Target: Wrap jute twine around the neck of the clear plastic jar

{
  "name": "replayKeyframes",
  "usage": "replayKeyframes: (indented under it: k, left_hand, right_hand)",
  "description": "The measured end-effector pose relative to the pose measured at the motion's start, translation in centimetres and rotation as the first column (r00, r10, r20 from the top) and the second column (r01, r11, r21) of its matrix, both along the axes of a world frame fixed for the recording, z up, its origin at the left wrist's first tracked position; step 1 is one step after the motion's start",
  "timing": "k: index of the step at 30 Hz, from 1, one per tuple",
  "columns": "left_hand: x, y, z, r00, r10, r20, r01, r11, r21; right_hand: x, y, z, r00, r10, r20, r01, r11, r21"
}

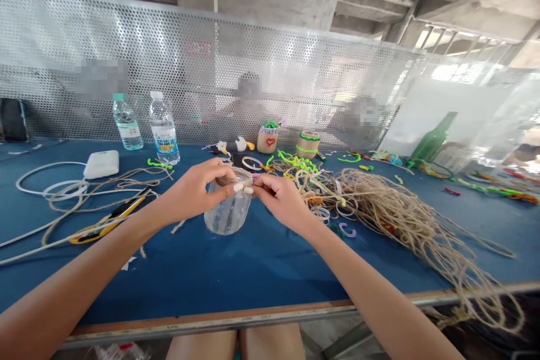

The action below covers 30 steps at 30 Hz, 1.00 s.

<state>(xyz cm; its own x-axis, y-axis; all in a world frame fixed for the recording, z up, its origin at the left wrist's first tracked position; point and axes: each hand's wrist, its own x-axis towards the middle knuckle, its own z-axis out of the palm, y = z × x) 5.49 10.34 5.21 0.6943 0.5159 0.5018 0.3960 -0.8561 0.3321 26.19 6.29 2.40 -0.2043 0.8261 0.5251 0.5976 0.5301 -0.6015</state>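
A clear glass jar (228, 215) stands slightly tilted near the middle of the blue table, with twine (241, 176) around its rim. My left hand (207, 190) is wrapped round the jar's upper left side, its thumb pressed on the rim. At the rim's right side, my right hand (278, 196) pinches the twine with thumb and fingertips. Both thumbs nearly touch at the front of the rim. The fingertips behind the rim are partly hidden. A loose pile of twine (379, 202) spreads over the table to the right.
Behind stand two water bottles (164, 132), two twine-wrapped jars (267, 139) and a green glass bottle (434, 138). A yellow cutter (101, 229), white cable (34, 233) and white box (102, 165) lie left. Colourful pipe cleaners (297, 161) lie behind the twine. The table edge (219, 322) is in front.
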Motion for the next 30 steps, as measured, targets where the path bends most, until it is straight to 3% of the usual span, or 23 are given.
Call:
replayKeyframes:
  k: [7,15,19,25,30]
  left_hand:
    - [0.0,0.5,-0.2,0.997,0.044,0.057,-0.046,0.999,0.024]
    - [-0.4,0.9,-0.4,0.994,0.08,0.078,-0.085,0.995,0.055]
    - [-0.4,0.8,-0.5,0.987,0.037,0.156,-0.035,0.999,-0.018]
    - [0.1,0.7,-1.2,0.967,-0.038,0.251,0.086,0.98,-0.182]
    - [0.7,0.2,-1.7,0.965,0.078,0.25,-0.017,0.971,-0.237]
  right_hand:
    - [0.0,-0.1,0.2,0.998,0.017,0.053,-0.018,1.0,0.019]
    - [-0.1,0.0,0.2,0.995,-0.059,0.079,0.056,0.998,0.035]
    - [-0.1,-0.2,0.4,0.999,-0.034,0.002,0.034,0.998,0.058]
    - [0.2,-0.8,0.8,0.995,0.076,-0.071,-0.077,0.997,-0.017]
    - [-0.2,-1.0,0.8,0.995,0.074,-0.065,-0.073,0.997,0.022]
